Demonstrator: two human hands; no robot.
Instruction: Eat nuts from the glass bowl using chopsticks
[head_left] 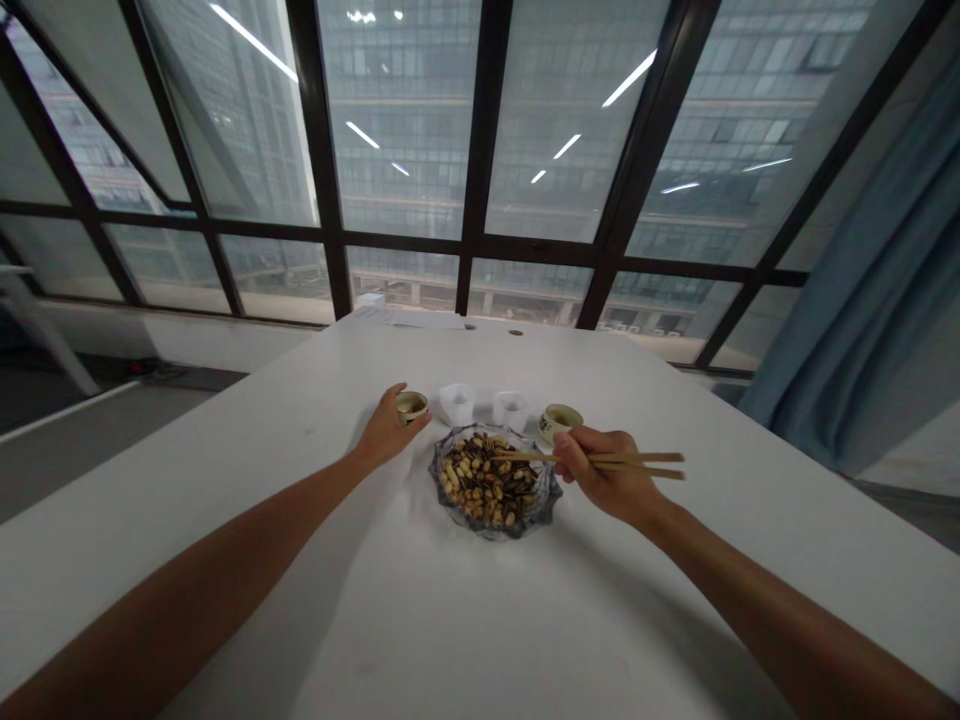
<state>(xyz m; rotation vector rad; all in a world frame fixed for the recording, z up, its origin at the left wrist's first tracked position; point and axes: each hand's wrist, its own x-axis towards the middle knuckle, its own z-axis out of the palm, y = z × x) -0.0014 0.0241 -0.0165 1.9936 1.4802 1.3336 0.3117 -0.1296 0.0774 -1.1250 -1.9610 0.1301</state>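
Observation:
A pair of wooden chopsticks (637, 458) is gripped in my right hand (611, 470), their tips over a scalloped glass bowl (551, 505). Peanuts in shells (454, 478) and dark striped seeds (517, 480) fill the bowl. At its upper left, my left hand (386, 430) is closed around a small cream cup (412, 403) standing on the table. A similar cream cup (559, 420) with dark lettering sits just beyond my right hand. Between the two lie a white cup (457, 405) and another white cup (511, 411). Whether the chopstick tips pinch anything I cannot tell.
The white table (465, 620) reaches toward tall windows with dark frames (480, 120). Sheets of paper (420, 319) lie at its far edge, near a round brown spot (515, 333). A blue curtain (862, 290) hangs on the right.

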